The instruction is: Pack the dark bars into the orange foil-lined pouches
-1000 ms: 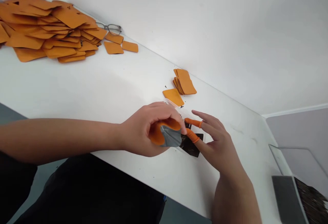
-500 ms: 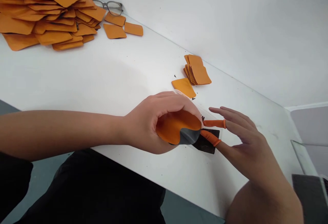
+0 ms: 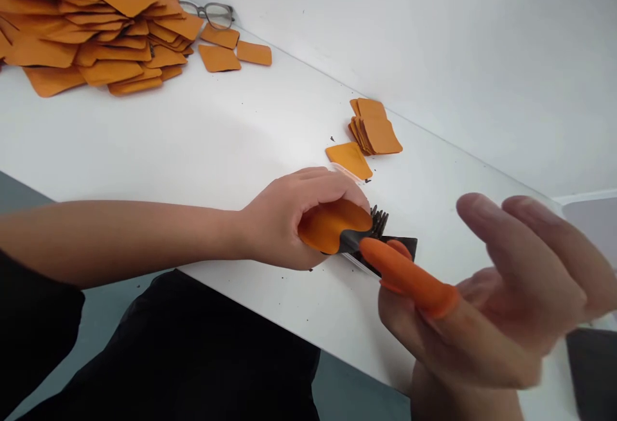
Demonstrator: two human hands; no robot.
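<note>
My left hand (image 3: 284,218) is curled around an orange sheet piece (image 3: 332,223), bent so that its dark grey underside (image 3: 348,240) shows at the right. Orange finger covers (image 3: 409,276) sit on two digits of my right hand (image 3: 482,305), one overlapping the other in a pinch beside the grey part of the piece. What lies between those tips is hidden. The other fingers of that hand are raised and apart. Beneath the hands are a bundle of thin dark strips (image 3: 379,220) and a flat black piece (image 3: 409,246), partly covered.
A large heap of orange pieces (image 3: 110,35) lies at the upper left, with glasses (image 3: 218,15) and several loose pieces beside it. Toward the wall stands a small stack of orange pieces (image 3: 380,135), with a single piece (image 3: 349,161) before it. Dark scraps dot the white table (image 3: 193,132).
My right hand has come nearer the camera and turned, its covered fingertips closing together. My left hand still holds the piece, with the dark strips now more exposed.
</note>
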